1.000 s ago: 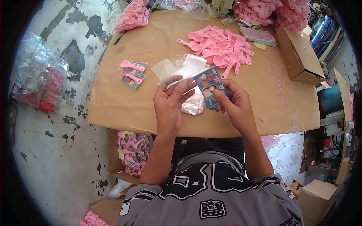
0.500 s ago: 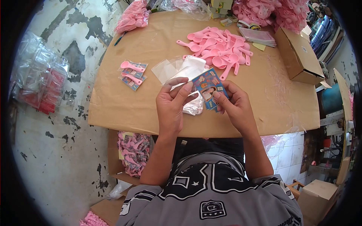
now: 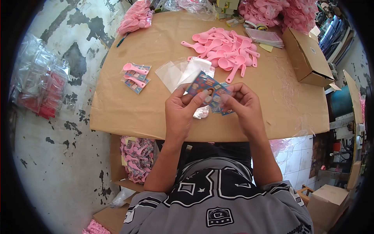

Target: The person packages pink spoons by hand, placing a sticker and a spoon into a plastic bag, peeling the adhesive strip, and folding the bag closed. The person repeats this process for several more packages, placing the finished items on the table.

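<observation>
A blue printed card (image 3: pixel 203 86) is pinched at its left side between the thumb and fingers of my left hand (image 3: pixel 178 111). My right hand (image 3: pixel 247 107) is closed at the right, its thumb and fingers on more blue cards (image 3: pixel 216 109) that show partly behind the first one. Below and behind the cards are clear plastic bags (image 3: pixel 192 72), partly hidden by my left hand. Beyond them lies a loose heap of pink measuring spoons (image 3: pixel 220 48). To the left, two pink spoons (image 3: pixel 134 68) rest with blue cards in clear bags.
A cardboard box (image 3: pixel 307 58) stands at the table's right side. Bagged pink spoons (image 3: pixel 134 17) sit at the far left corner, near a pen (image 3: pixel 122 40). Below the left edge, an open carton holds packed spoons (image 3: pixel 136 158). Clear bags hang at the left wall (image 3: pixel 41 74).
My left hand has moved right and closed on the top card, which has shifted left from the others. My right hand stays on the cards at the right.
</observation>
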`<state>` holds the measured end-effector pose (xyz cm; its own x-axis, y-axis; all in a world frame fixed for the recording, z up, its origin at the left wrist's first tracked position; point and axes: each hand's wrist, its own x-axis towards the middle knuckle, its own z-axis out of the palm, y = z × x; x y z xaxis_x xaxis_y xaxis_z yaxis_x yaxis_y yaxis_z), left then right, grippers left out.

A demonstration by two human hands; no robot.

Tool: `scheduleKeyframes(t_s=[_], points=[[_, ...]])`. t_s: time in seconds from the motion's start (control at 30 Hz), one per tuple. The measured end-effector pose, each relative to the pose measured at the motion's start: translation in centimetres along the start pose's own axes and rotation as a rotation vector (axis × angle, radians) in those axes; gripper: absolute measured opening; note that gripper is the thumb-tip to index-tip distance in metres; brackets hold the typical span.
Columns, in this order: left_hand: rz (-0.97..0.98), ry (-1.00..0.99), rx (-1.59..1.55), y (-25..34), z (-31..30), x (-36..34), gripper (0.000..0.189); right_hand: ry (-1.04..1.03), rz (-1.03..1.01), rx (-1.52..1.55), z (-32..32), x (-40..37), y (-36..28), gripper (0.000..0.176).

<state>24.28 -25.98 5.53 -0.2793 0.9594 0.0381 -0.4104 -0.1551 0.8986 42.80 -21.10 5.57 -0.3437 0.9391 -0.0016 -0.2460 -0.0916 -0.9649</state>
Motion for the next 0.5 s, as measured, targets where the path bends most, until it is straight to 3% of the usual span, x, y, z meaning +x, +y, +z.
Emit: scheduleKeyframes(t_s=[0.17, 0.37, 0.5], points=[[0.014, -0.050, 0.100, -0.2, 0.1, -0.7, 0.029, 0.081, -0.160, 0.034, 2.9, -0.2, 1.1, 0.022], [0.088, -0.138, 0.117, 0.1, -0.4, -0.5, 0.046, 0.029, -0.130, 0.026, 3.4, -0.4, 0.9, 0.023], [0.077, -0.156, -0.332, 1.1, 0.6, -0.3, 0.058, 0.043, -0.087, 0.092, 4.0, -1.2, 1.1, 0.019]])
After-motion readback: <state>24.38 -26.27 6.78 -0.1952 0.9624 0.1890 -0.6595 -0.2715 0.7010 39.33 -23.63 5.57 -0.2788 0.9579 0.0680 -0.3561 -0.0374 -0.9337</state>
